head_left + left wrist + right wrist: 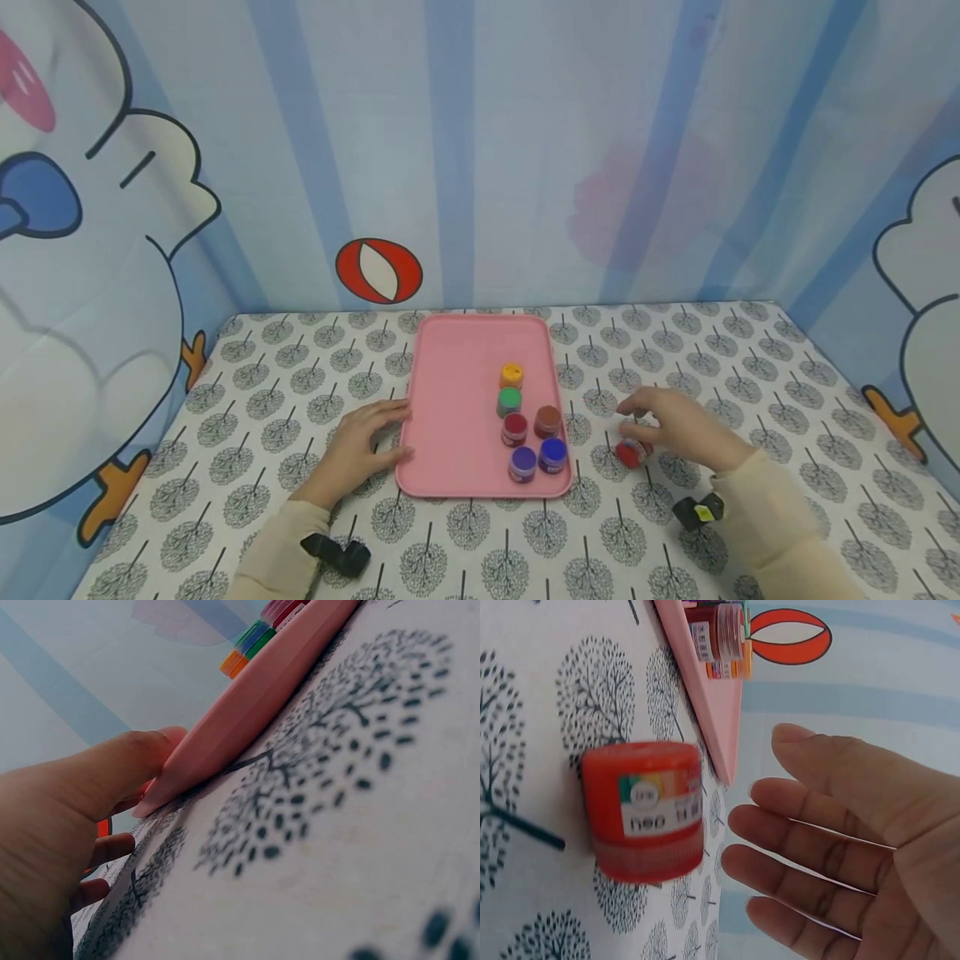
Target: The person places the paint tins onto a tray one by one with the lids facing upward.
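Observation:
My left hand [365, 442] is at the left edge of a pink tray [453, 450], thumb and fingertips right at its rim. In the left wrist view the thumb [112, 765] meets the tray's edge. To the right of the tray, my right hand [686, 427] hovers over a red paint jar [633, 452] on the tablecloth. The right wrist view shows that jar [645, 814] with a printed label, apart from the spread, slightly bent fingers [802, 825]. Nothing is in this hand.
The tray's right half carries small jars: yellow [512, 376], green [509, 402], dark red [514, 429], brown [547, 422], purple [522, 463] and blue [552, 455]. Under everything lies a tree-patterned tablecloth [420, 567]. A striped cartoon curtain [510, 167] closes off the back.

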The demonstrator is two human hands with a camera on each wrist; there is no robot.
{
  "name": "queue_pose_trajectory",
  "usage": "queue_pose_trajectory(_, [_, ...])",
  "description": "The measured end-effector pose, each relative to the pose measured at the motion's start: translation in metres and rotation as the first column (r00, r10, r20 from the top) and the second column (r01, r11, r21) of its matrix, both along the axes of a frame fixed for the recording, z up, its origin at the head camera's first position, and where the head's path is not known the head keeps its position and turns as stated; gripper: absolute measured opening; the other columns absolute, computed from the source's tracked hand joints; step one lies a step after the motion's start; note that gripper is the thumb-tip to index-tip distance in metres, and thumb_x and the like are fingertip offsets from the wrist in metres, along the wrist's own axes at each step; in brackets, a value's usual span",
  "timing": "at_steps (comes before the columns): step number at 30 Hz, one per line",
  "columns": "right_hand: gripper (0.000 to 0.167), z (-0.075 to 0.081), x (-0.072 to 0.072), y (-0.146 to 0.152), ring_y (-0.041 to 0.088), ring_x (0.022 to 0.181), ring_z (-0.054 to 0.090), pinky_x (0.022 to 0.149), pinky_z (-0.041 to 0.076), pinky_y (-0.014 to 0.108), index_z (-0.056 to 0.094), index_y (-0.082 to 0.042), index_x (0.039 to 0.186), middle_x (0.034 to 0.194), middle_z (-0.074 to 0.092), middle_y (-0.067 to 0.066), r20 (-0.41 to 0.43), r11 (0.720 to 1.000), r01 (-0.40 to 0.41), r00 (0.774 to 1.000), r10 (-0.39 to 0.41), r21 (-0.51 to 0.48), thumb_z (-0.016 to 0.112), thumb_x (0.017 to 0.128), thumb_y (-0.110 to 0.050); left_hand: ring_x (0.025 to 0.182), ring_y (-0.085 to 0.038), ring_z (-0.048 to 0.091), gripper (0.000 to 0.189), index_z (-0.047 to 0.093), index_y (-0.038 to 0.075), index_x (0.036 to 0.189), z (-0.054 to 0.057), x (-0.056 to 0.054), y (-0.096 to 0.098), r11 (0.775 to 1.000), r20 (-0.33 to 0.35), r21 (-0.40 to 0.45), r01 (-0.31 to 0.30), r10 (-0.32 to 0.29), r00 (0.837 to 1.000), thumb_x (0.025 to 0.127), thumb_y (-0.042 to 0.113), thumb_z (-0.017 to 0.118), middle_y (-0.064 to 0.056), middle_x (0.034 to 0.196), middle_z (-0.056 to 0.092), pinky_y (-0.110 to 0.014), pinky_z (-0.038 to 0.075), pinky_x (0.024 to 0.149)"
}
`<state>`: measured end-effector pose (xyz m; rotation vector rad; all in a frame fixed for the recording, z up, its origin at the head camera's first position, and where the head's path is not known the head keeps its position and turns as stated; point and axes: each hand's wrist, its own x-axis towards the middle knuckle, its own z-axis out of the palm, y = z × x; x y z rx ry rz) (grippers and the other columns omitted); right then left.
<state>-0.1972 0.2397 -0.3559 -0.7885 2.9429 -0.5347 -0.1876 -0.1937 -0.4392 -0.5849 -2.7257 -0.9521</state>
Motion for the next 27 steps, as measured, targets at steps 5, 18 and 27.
queue_pose_trajectory(5, [0.031, -0.003, -0.001, 0.009, 0.024, 0.089, 0.066, 0.083, 0.056, 0.044, 0.069, -0.001, 0.107, 0.098, 0.072, 0.009, 0.049, 1.0, 0.009, 0.999, -0.008, -0.017, 0.07, 0.085, -0.024, 0.13, -0.035, 0.049, 0.054, 0.063, 0.01, 0.124, 0.0, 0.0, 0.0, 1.0, -0.007, -0.006, -0.002, 0.002, 1.0, 0.075, 0.026, 0.08, -0.007, 0.139, 0.056, -0.06, 0.031, 0.11])
queue_pose_trajectory(18, [0.041, -0.008, 0.004, 0.025, 0.02, 0.09, 0.065, 0.08, 0.056, 0.041, 0.069, -0.007, 0.108, 0.103, 0.071, 0.004, 0.085, 1.0, 0.002, 0.996, -0.001, -0.01, 0.077, 0.076, -0.031, 0.13, -0.034, 0.049, 0.053, 0.064, 0.011, 0.123, -0.002, -0.001, 0.0, 1.0, -0.006, -0.007, -0.002, 0.002, 1.0, 0.075, 0.026, 0.08, -0.006, 0.139, 0.056, -0.06, 0.032, 0.11])
queue_pose_trajectory(27, [0.041, -0.011, 0.006, 0.028, 0.019, 0.09, 0.065, 0.08, 0.056, 0.038, 0.067, -0.008, 0.113, 0.104, 0.07, 0.003, 0.12, 1.0, 0.012, 0.993, -0.01, -0.013, 0.077, 0.076, -0.023, 0.131, -0.034, 0.048, 0.053, 0.064, 0.011, 0.124, -0.002, -0.001, -0.001, 1.0, -0.01, -0.005, 0.004, -0.004, 1.0, 0.076, 0.027, 0.08, -0.006, 0.139, 0.056, -0.059, 0.031, 0.111])
